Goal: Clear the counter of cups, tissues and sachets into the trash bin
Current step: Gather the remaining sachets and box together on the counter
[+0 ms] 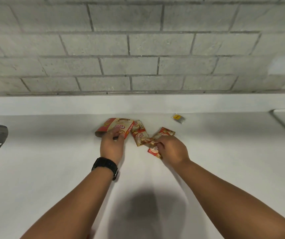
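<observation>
Centre of frame: left hand (112, 146) grips the sachet box (115, 128); right hand (171, 149) pinches sachets (153, 144) on the white counter (52, 169).

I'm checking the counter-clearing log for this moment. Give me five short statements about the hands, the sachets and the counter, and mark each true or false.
1. The left hand grips the flattened sachet box. True.
2. The right hand is open and hovers clear of the sachets. False: its fingers pinch a sachet from the loose group on the counter.
3. A small yellow packet lies apart, farther right near the back of the counter. True.
4. A cup stands between the two hands. False: only sachets lie there.
5. The watch is on the right wrist. False: it is on the left wrist.
</observation>
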`<state>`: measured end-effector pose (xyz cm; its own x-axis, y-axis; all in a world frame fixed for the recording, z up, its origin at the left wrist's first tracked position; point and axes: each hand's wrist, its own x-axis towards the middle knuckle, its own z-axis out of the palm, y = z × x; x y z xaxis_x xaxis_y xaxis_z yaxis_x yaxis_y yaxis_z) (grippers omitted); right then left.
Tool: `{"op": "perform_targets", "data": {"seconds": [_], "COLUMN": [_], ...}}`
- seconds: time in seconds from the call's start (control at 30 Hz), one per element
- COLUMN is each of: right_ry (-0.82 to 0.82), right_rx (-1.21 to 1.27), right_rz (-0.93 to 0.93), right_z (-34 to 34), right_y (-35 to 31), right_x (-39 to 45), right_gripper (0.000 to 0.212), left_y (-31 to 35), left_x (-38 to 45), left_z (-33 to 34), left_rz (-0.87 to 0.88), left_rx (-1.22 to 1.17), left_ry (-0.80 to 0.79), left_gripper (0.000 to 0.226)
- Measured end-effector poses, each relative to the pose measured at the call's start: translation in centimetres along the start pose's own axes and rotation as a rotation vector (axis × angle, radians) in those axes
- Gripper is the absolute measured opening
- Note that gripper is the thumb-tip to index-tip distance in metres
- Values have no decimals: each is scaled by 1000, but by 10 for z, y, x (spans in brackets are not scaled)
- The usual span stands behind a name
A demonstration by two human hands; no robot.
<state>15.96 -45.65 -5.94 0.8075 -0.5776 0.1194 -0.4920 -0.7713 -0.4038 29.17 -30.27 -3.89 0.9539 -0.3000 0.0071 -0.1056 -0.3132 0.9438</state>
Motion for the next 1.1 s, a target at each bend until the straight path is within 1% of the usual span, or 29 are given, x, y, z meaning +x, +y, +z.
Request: {"op": "perform_targets", "data": {"seconds": [0.2,0.3,0.47,0.57,0.67,0.73,0.8,0.93,1.0,1.1], "right_ry": [178,288,401,453,494,542,584,611,636,655], "right_rx": [391,507,699,798,855,890,918,924,910,904], "right_rz": [213,288,411,470,520,558,591,643,679,704], "right_z": [-31,-55,-88,-98,-113,-129,-144,-168,-183,-206], "right_y": [16,31,60,80,102,120,141,178,204,239], "right_x": [-40,-59,-94,-117,-145,-169,-194,-242,-276,-323], "right_gripper": [20,14,11,18,23,23,22,16,14,16], "left_y": [20,33,54,67,78,86,92,105,110,118], "left_x": [-35,-56,-102,-130,-159,-185,-212,-268,-309,-363], "left_z": [-1,7,38,59,82,100,119,152,174,201], "left_rz": [51,113,166,218,235,235,257,272,267,254], "left_rx": [-79,-73,-105,-75,-88,-82,-62,-60,-36,-27], "left_ry": [-14,-23,-150,-215,-281,-333,-373,-461,-513,-562], "left_gripper": [18,17,16,16,21,19,20,25,23,16]}}
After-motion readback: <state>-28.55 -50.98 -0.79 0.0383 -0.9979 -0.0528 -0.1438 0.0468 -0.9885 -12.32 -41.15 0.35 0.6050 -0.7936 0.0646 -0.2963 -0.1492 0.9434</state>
